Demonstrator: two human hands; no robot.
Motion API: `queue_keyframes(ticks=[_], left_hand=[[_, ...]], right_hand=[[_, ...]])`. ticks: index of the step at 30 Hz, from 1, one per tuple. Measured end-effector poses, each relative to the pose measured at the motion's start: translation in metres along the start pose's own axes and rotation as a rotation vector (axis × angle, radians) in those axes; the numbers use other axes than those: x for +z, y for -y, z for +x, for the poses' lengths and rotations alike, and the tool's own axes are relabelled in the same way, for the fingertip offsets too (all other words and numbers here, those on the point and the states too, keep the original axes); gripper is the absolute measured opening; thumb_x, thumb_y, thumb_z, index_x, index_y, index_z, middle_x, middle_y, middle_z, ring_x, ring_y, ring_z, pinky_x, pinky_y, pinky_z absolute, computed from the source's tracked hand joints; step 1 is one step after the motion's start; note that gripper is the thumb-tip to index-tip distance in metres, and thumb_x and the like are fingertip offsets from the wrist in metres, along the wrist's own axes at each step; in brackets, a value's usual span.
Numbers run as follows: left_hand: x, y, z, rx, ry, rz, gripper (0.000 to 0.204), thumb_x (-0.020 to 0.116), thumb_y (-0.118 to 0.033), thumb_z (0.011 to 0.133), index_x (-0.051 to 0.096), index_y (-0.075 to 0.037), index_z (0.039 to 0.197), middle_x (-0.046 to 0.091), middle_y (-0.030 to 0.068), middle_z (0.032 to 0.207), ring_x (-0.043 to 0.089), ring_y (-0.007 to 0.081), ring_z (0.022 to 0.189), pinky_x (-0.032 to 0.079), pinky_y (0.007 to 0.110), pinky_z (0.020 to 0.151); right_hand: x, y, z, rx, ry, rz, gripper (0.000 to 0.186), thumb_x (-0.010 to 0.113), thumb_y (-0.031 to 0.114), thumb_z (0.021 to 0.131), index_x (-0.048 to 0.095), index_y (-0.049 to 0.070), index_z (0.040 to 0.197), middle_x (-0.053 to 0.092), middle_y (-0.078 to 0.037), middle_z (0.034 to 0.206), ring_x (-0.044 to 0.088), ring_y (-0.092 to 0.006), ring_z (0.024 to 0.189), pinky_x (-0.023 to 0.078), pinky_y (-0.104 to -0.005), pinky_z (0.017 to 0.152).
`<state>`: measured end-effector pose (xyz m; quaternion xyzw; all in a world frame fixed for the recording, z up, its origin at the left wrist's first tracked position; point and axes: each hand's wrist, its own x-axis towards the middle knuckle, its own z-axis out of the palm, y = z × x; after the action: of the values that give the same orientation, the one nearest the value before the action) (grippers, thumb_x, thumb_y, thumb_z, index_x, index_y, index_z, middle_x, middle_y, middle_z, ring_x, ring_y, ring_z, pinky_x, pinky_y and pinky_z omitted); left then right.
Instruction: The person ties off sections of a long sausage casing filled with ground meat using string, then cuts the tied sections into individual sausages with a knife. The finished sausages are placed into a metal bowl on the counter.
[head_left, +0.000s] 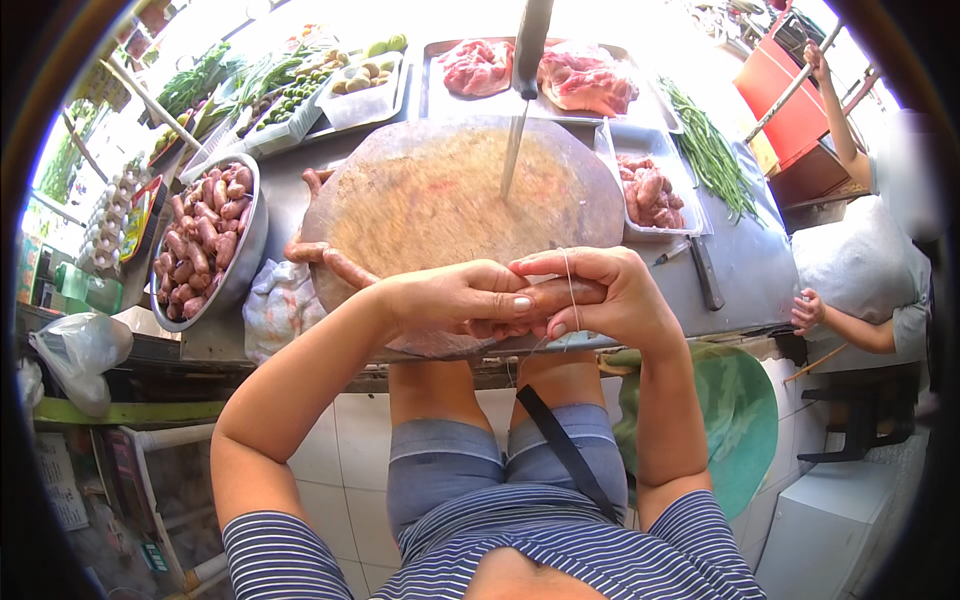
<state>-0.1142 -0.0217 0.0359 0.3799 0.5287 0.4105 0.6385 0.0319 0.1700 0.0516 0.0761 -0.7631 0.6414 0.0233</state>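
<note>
Over the near edge of a round wooden chopping board (420,190), both my hands are closed on a raw sausage (555,297). My left hand (455,297) grips its left part, thumb on top. With bent fingers, my right hand (625,295) pinches a thin white string (571,290) that crosses the sausage near its right end and hangs below. More linked sausage (345,268) lies along the board's left edge. A knife (516,145) stands point down in the board, its dark handle up.
Left, a metal bowl (252,245) holds sausages beside a crumpled cloth (283,310). Behind are a meat tray (430,95) and vegetables. At right are a plastic tub (604,150) of meat, long beans (710,150) and a second knife (708,275). Another person's hand (808,311) is at the far right.
</note>
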Motion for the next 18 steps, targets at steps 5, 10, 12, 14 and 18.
queue_keyframes(ticks=[5, 10, 12, 14, 18], left_hand=[[0.018, 0.006, 0.001, 0.153, -0.205, 0.059, 0.038, 0.054, -0.041, 0.102, 0.063, -0.006, 0.091, 0.050, -0.0052, 0.077, 0.042, 0.0041, 0.068, 0.035, 0.021, 0.059], [0.024, 0.017, 0.015, 0.226, -0.358, 0.002, 0.043, 0.051, -0.042, 0.103, 0.060, -0.008, 0.078, 0.048, -0.0052, 0.069, 0.041, 0.0049, 0.063, 0.032, 0.021, 0.056], [0.024, 0.019, 0.018, 0.230, -0.393, -0.036, 0.044, 0.051, -0.041, 0.103, 0.060, -0.008, 0.076, 0.048, -0.0051, 0.066, 0.041, 0.0049, 0.061, 0.031, 0.022, 0.055], [0.022, 0.018, 0.016, 0.246, -0.400, -0.049, 0.044, 0.051, -0.040, 0.102, 0.062, -0.007, 0.076, 0.048, -0.0049, 0.064, 0.040, 0.0051, 0.059, 0.031, 0.022, 0.053], [0.010, 0.014, 0.006, 0.165, -0.328, 0.112, 0.040, 0.052, -0.035, 0.102, 0.067, -0.005, 0.081, 0.053, -0.0020, 0.064, 0.042, 0.0056, 0.056, 0.033, 0.024, 0.051]], right_hand=[[0.004, -0.018, -0.002, 0.037, -0.025, 0.217, 0.045, 0.072, -0.011, 0.078, 0.062, -0.009, 0.121, 0.071, -0.013, 0.106, 0.069, -0.0148, 0.095, 0.058, -0.0267, 0.080], [0.010, -0.027, -0.004, 0.112, -0.107, 0.420, 0.044, 0.070, -0.012, 0.080, 0.059, -0.011, 0.123, 0.071, -0.014, 0.106, 0.070, -0.0158, 0.093, 0.058, -0.0262, 0.079], [0.012, -0.031, -0.004, 0.134, -0.127, 0.478, 0.044, 0.070, -0.011, 0.080, 0.059, -0.011, 0.123, 0.071, -0.013, 0.105, 0.070, -0.0155, 0.092, 0.058, -0.0259, 0.078], [0.015, -0.035, -0.004, 0.137, -0.158, 0.518, 0.044, 0.071, -0.009, 0.080, 0.060, -0.011, 0.123, 0.071, -0.013, 0.103, 0.070, -0.0154, 0.090, 0.058, -0.0256, 0.077], [0.018, -0.044, -0.002, 0.092, -0.076, 0.565, 0.044, 0.071, -0.007, 0.083, 0.059, -0.009, 0.125, 0.071, -0.013, 0.100, 0.069, -0.0137, 0.085, 0.057, -0.0247, 0.074]])
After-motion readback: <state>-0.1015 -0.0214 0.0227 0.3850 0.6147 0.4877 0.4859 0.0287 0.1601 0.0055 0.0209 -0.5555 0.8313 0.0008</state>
